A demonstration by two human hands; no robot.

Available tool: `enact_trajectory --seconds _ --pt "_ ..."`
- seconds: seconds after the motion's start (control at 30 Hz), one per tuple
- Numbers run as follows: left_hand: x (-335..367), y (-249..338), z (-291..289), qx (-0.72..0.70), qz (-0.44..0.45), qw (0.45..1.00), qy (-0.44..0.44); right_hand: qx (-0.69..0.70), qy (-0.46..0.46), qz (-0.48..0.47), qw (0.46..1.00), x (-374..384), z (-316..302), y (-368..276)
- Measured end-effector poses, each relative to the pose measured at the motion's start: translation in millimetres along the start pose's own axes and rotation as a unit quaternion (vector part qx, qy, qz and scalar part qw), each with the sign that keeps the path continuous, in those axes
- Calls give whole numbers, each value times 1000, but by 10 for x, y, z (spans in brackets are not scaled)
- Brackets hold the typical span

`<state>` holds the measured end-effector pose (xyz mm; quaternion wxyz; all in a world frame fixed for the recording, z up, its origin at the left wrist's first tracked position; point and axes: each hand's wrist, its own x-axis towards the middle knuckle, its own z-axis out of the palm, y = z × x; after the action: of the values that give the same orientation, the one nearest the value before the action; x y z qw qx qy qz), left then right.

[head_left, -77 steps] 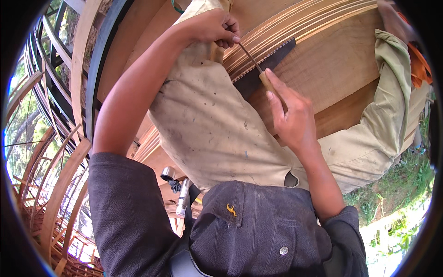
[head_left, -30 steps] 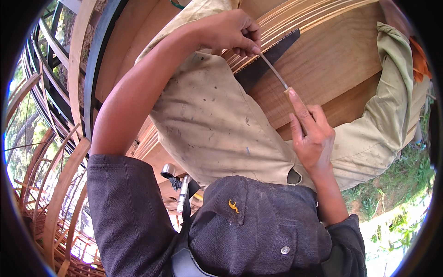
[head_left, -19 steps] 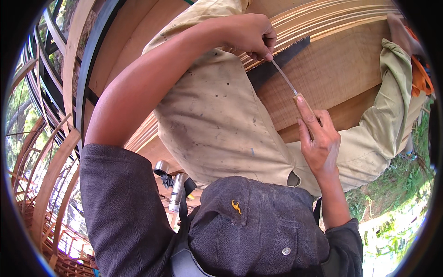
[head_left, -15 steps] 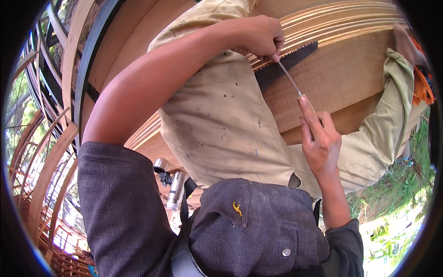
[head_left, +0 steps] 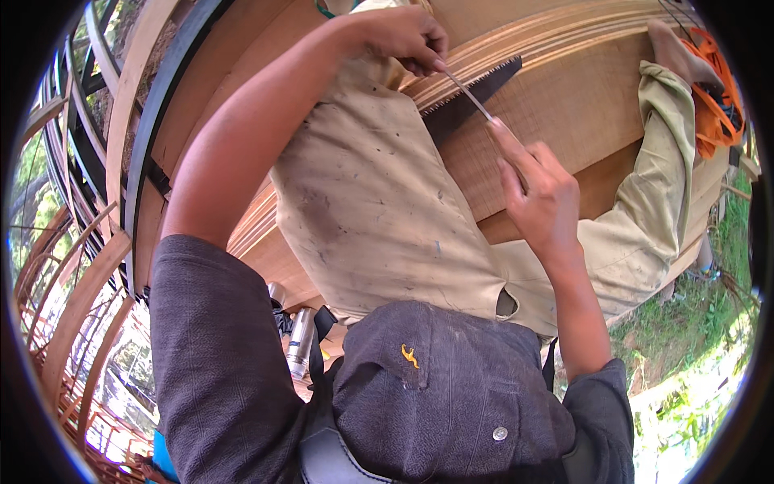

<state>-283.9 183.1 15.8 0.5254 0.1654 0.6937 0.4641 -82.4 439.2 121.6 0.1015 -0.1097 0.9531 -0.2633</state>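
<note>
The file [head_left: 468, 95], a thin metal rod, is lying across the saw [head_left: 472, 95] teeth, far and slightly right in the scene. The left hand [head_left: 399, 36] is pinching its far end, and the right hand [head_left: 540, 194] is closing on its near end, apparently with fingertips. The saw is resting over the person's lap on wooden boards [head_left: 556, 97]. If the file is skating off a tooth, the right fingers could be running onto the teeth.
</note>
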Motion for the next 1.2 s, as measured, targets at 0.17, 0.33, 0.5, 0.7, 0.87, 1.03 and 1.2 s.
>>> enact_trajectory --seconds 0.17,0.33,0.5,0.7,0.87,1.03,1.2 --pt "-130 320 165 16 9 999 -40 -12 3 4 1000 -235 -119 24" --pt "-24 331 270 41 -7 997 -61 -14 -12 24 1000 -332 -102 30" --pt "-4 325 272 52 -24 996 -75 2 -16 12 1000 -318 -100 63" --pt "65 330 369 104 -37 993 -51 -34 -45 36 998 -329 -60 18" --pt "76 129 173 148 -77 984 -62 -65 -64 32 995 -109 55 -124" --pt "-178 191 -145 248 -37 966 71 10 -39 28 999 164 127 -57" --pt "-1252 172 121 -70 100 857 501 103 89 32 990 -192 -150 -29"
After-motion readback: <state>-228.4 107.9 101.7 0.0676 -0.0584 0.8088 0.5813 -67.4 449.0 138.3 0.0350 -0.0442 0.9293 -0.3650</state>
